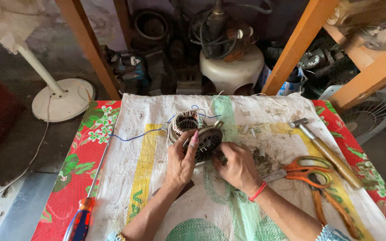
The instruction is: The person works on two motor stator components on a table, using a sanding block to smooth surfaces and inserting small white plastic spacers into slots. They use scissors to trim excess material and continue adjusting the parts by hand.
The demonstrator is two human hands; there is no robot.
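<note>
At the centre of the frame the left hand [182,156] grips a round grey motor cover [208,140], fingers curled over its rim, and hides its near-left edge. The right hand [237,167] is closed against the cover's lower right; what it pinches is hidden. Behind sits a wound stator [186,121], and the orange scissors [307,170] at right partly cover pliers.

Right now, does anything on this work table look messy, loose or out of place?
Yes. Dark gritty debris is scattered on the white woven sack beside the right hand. Loose blue wire trails left from the motor stator, behind the round metal motor cover both hands hold. The left hand steadies it.
</note>
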